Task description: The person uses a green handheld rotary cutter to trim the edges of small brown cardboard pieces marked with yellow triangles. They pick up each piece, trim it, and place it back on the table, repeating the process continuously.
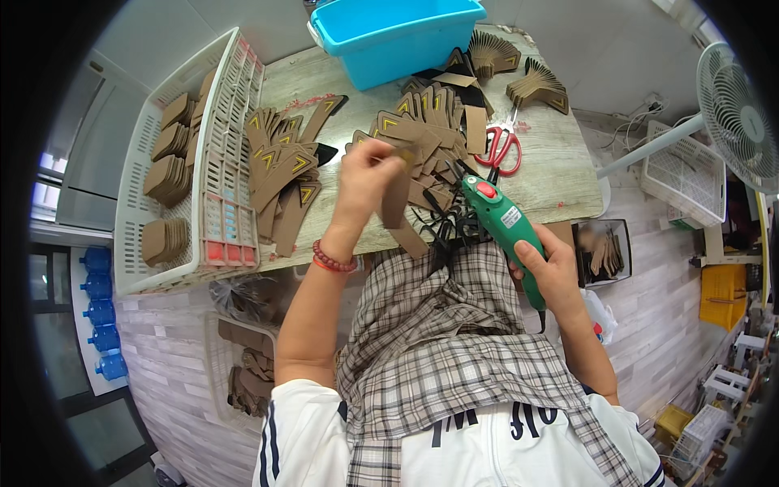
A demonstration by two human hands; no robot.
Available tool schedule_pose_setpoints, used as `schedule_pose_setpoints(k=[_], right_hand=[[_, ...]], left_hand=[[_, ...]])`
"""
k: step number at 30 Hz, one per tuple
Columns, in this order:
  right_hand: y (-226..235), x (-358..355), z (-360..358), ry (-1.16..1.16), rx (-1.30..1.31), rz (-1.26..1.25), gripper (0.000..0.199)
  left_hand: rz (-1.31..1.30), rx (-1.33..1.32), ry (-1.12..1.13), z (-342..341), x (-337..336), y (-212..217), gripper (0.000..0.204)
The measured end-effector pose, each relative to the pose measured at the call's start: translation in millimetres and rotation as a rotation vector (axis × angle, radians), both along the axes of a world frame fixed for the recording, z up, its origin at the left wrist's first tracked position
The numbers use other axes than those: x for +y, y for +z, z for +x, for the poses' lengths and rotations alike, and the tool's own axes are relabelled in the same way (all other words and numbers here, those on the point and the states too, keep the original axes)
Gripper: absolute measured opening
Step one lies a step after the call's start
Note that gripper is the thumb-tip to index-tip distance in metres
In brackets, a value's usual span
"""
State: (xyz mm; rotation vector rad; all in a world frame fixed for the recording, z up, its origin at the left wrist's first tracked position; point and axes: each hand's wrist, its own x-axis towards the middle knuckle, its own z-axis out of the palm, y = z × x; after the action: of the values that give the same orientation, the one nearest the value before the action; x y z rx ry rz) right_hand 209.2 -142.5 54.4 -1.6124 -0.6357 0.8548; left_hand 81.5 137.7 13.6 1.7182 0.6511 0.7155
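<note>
Raised over the near edge of the table, my left hand [367, 183] is closed on a brown strip [396, 199] with a yellow mark near its top; the strip is partly blurred. My right hand [550, 261] wraps round the handle of a green corded power tool [505, 217] with a red button and a dark narrow tip pointing up and left. Beyond the strip lies a heap of brown pieces [434, 134] with yellow V-shaped marks. Black scraps [442, 231] gather at the table edge by my lap. Red-handled scissors [503, 152] rest just past the tool.
Left on the table [373, 235] is a white crate [223, 195] with stacked brown pieces, beside another pile [284, 162]. A blue bin [406, 45] stands at the back, fanned stacks [538, 85] to its right. A white fan [737, 114] stands right of the table.
</note>
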Motion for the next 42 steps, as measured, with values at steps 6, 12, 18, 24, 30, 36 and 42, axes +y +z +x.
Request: schedule_pose_setpoints(k=[6, 12, 18, 24, 30, 36, 42], right_hand=[[-9.1, -6.2, -5.4, -0.039, 0.013, -0.013, 0.036], [-14.8, -3.7, -11.3, -0.036, -0.002, -0.033, 0.036], [-16.0, -6.0, -16.3, -0.060, -0.065, -0.049, 0.038], [-10.3, -6.7, -22.7, -0.032, -0.092, -0.061, 0.040], [-15.6, -8.1, -23.6, -0.019, -0.150, -0.068, 0.042], [-14.8, -7.9, -23.4, 0.000, -0.171, -0.106, 0.041], [-12.1, -8.0, -23.8, 0.009, -0.150, -0.110, 0.041]], left_hand=[[-0.905, -0.563, 0.420, -33.4, -10.3, -30.2, 0.015], [-1.454, -0.494, 0.246, -22.9, -67.8, -41.0, 0.011], [-1.295, -0.535, 0.112, -4.6, -85.5, -17.8, 0.011], [-0.965, -0.521, 0.024, 7.1, -85.3, -11.3, 0.013], [-0.865, -0.459, 0.086, 4.8, -83.3, -18.7, 0.010], [-0.836, -0.443, 0.115, 5.6, -82.4, -22.0, 0.011], [-0.804, -0.420, 0.135, 6.4, -83.9, -20.9, 0.014]])
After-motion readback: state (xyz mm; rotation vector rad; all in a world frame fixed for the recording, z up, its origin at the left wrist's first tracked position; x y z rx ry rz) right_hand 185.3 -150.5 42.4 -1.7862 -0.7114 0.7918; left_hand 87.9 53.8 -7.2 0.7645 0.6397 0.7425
